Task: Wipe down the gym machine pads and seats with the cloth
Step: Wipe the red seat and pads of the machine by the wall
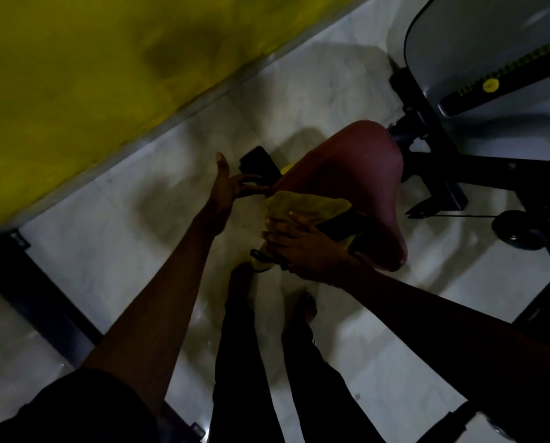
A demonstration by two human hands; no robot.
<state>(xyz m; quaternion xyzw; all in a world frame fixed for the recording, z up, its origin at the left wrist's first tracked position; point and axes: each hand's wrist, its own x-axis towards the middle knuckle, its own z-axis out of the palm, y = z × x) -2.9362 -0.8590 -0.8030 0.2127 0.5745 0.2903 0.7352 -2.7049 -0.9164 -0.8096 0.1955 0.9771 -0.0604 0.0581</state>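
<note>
Right hand [302, 247] presses the yellow cloth [302, 204] flat on the maroon seat [347, 174], centre frame; left hand [227, 183] spread open, grasping nothing.

Short dark sleeve [75, 407] on left arm; forearms bare; dark trousers [235, 362]; feet bare.

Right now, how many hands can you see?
2. The left hand is open by the near end of the red seat. The right hand presses the yellow cloth on the seat.

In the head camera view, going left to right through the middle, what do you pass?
Yellow wall → left hand → cloth under the right hand → red seat → black machine frame
</note>
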